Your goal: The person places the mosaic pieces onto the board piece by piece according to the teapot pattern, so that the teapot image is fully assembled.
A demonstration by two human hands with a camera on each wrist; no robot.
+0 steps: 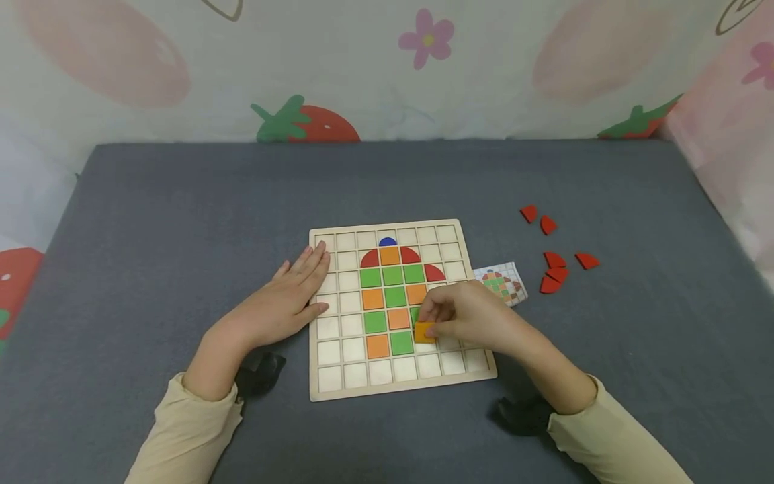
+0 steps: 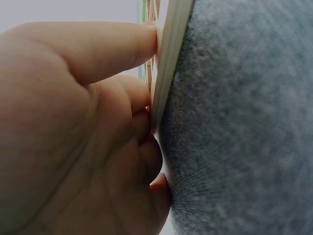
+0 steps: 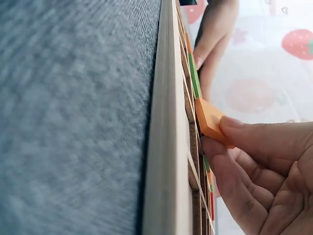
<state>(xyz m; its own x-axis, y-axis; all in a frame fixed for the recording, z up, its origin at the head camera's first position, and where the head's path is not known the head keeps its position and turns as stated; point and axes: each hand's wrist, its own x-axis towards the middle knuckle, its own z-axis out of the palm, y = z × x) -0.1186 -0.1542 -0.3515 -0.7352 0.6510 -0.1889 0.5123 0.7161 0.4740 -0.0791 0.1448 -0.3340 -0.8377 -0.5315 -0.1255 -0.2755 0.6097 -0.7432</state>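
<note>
A wooden grid board (image 1: 338,395) lies on the table, with green, orange, red and blue pieces set in its cells. My right hand (image 1: 478,314) pinches an orange square tile (image 1: 424,333) between thumb and fingers, over a cell beside a green square (image 1: 402,343). In the right wrist view the orange tile (image 3: 211,120) is tilted, one edge down at the grid. My left hand (image 1: 278,296) rests on the board's left edge with its fingers extended. The left wrist view shows the thumb (image 2: 112,46) touching the board's rim (image 2: 172,54).
A small printed pattern card (image 1: 514,282) lies at the board's right side, partly hidden by the right hand. Several red quarter-circle pieces (image 1: 549,285) lie scattered farther right on the grey tablecloth (image 1: 181,222). A patterned curtain (image 1: 471,87) hangs behind the table.
</note>
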